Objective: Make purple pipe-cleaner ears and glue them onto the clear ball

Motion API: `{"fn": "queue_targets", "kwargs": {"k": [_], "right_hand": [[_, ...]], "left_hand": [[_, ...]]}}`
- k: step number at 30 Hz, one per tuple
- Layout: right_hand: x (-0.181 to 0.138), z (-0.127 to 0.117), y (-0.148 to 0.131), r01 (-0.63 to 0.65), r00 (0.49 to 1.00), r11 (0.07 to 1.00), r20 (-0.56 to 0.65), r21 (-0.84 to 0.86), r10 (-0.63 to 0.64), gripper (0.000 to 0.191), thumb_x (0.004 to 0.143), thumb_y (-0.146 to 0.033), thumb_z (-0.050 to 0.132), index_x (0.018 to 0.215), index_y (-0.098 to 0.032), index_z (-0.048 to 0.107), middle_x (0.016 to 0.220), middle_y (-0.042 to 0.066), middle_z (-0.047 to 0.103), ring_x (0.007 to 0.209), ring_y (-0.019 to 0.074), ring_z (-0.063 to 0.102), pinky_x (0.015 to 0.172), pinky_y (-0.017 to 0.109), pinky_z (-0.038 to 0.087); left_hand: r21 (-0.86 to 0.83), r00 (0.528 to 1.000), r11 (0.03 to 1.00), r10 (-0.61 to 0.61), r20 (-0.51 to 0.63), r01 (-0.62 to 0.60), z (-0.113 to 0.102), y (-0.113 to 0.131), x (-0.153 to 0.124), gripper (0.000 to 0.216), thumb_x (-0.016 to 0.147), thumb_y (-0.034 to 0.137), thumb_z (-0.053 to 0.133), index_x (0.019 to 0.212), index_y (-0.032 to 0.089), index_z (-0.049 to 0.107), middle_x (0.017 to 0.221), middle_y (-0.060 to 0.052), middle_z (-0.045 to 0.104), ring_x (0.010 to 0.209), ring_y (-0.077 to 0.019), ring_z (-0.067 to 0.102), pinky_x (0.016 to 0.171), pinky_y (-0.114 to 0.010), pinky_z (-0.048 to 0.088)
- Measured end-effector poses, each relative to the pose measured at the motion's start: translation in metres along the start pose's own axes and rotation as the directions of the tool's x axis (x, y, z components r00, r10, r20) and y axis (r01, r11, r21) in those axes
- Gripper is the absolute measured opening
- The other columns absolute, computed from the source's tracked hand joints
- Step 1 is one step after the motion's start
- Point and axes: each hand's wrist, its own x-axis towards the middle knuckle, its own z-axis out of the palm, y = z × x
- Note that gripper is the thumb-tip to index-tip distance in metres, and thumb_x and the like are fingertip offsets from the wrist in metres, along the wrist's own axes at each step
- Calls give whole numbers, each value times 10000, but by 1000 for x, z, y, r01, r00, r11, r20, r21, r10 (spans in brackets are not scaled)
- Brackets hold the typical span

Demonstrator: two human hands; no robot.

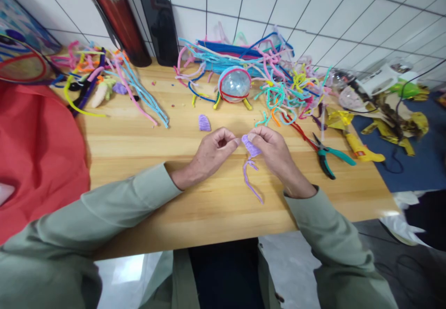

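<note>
Over the middle of the wooden table, my right hand (270,144) pinches a small piece of coiled purple pipe cleaner (253,149). A loose length of purple pipe cleaner (248,179) trails below it on the tabletop. My left hand (218,151) is closed, thumb against forefinger, with its tips at the left edge of the held piece. Whether something thin sits between those tips I cannot make out. A second coiled purple piece (204,123) lies on the table just beyond my left hand.
Behind my hands stands a clear ball with red trim (235,84), in front of heaped pipe cleaners (230,58). Pliers (329,154) and a yellow glue gun (362,148) lie at right. A red flask (118,21) and a phone (160,30) stand by the wall; red cloth (42,146) covers the left.
</note>
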Motion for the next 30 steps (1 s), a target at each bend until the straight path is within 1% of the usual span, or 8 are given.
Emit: {"fn": "queue_targets", "kwargs": {"k": [2,3,5,9,13,17,24,30], "right_hand": [[-1,1,0,36,999,998,-6,-52,-37,245,835,-439,749,792,-223,643,662,-44,566,604,121,485,570,280,380],[-1,1,0,44,999,997,1,-66,-44,242,841,-441,740,797,-223,642,661,-42,568,606,125,490,569,281,381],[-1,2,1,53,999,995,12,-80,-52,240,849,-443,730,809,-223,643,661,-39,574,609,128,498,566,281,382],[0,1,4,70,997,994,23,-82,-69,242,868,-443,730,821,-222,642,666,-37,587,616,126,503,567,274,388],[0,1,4,78,996,993,48,-85,-74,248,866,-447,734,826,-218,648,681,-33,601,614,123,500,569,276,396],[-1,1,5,76,996,994,53,-80,-72,265,870,-463,744,834,-214,662,707,-24,629,623,123,507,580,278,409],[0,-1,6,54,996,997,70,-48,-50,360,850,-547,819,834,-216,677,712,-15,644,633,132,528,582,280,437],[1,0,8,-2,998,999,56,48,-1,364,788,-527,880,895,-216,724,777,3,714,672,144,587,614,281,478]], "left_hand": [[18,999,1000,-26,19,26,-1,1,0,279,905,396,714,761,189,594,712,38,539,664,-106,453,646,-254,401],[20,998,999,-42,43,41,-1,1,0,290,907,409,710,758,187,598,712,37,542,667,-107,456,647,-254,402],[12,994,997,-73,82,72,-1,1,0,308,906,451,717,784,179,635,736,23,588,689,-115,491,666,-256,427],[-29,987,992,-117,107,121,0,1,1,395,887,560,762,849,171,706,776,0,665,719,-131,550,693,-262,484],[-42,990,994,-96,108,101,0,2,0,442,901,611,763,869,171,738,808,-18,713,746,-142,597,728,-271,524],[-20,994,999,-32,104,34,0,1,-1,410,938,580,744,902,172,774,859,-34,762,793,-159,647,772,-283,553],[17,995,1000,18,98,-20,-2,-1,-3,323,970,479,713,906,173,791,867,-37,787,792,-162,666,756,-278,561],[15,995,997,68,76,-69,-1,-1,-3,254,980,411,697,914,179,777,839,-19,765,767,-148,637,753,-276,542]]}}
